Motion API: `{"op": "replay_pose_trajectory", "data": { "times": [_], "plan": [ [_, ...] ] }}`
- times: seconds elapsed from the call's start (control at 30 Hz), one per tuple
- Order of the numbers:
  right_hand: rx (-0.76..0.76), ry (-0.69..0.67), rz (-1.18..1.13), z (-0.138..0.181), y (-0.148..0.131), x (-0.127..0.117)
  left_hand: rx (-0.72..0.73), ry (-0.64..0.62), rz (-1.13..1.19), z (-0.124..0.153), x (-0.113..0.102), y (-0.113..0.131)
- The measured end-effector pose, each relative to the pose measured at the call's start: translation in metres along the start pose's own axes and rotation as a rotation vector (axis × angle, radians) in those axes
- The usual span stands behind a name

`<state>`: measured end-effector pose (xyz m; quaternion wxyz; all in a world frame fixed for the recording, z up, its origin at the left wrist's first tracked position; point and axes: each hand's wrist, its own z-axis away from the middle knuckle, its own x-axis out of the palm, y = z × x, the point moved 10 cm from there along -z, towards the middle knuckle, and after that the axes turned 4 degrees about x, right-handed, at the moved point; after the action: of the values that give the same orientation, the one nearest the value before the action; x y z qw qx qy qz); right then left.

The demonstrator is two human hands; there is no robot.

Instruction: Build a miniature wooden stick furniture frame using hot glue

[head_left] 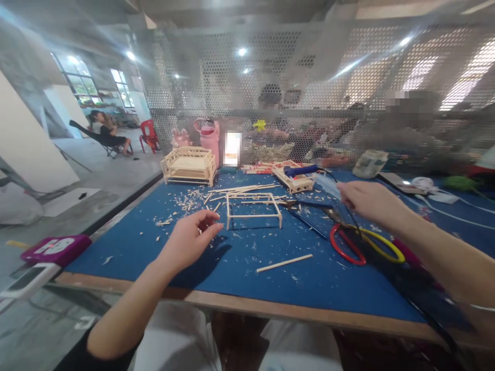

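Note:
My left hand (191, 237) hovers over the blue mat, thumb and fingers apart and holding nothing. Just right of its fingertips stands a small rectangular frame of thin wooden sticks (254, 216) on short legs. My right hand (361, 200) is closed around a translucent strip (328, 185), perhaps a glue stick, slightly blurred. Beyond that strip, a blue glue gun (301, 170) rests on a second wooden stick frame (292, 180). Whether the strip touches the glue gun I cannot tell. One loose wooden stick (284, 263) lies near the front.
Red-and-yellow-handled cutters (348, 247) and dark-blue-handled pliers (307, 219) lie right of centre. Behind stand a wooden stick model (189, 166), a pink bottle (210, 141) and a lit phone (232, 149). A perforated metal screen (224, 77) closes off the back. Wood scraps litter the mat (147, 263).

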<state>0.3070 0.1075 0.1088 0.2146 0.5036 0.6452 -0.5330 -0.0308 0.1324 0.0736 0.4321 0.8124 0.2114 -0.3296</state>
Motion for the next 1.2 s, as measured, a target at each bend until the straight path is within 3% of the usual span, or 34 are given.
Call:
{"op": "replay_pose_trajectory", "data": {
  "times": [0.13,0.27,0.43,0.63,0.83,1.1,1.2],
  "plan": [
    [0.025,-0.159,0.138,0.007,-0.003,0.028,0.14,-0.087,0.047,0.025,0.033,0.044],
    [0.049,-0.132,0.278,0.009,-0.006,0.044,0.228,-0.186,-0.022,0.034,0.067,0.073],
    [0.103,-0.048,0.394,0.015,-0.001,0.033,0.199,-0.291,-0.219,0.029,0.098,0.084],
    [0.067,-0.121,0.434,0.034,0.017,0.031,0.209,-0.424,-0.305,0.018,0.126,0.095],
    [-0.043,-0.209,0.347,0.027,0.009,0.059,0.239,-0.37,-0.306,0.02,0.117,0.099],
    [0.011,-0.378,0.431,-0.009,0.01,0.104,0.21,-0.121,0.124,0.04,0.085,0.084],
    [0.019,-0.388,0.455,-0.016,0.016,0.106,0.18,-0.124,0.156,0.046,0.087,0.077]
  ]
}}
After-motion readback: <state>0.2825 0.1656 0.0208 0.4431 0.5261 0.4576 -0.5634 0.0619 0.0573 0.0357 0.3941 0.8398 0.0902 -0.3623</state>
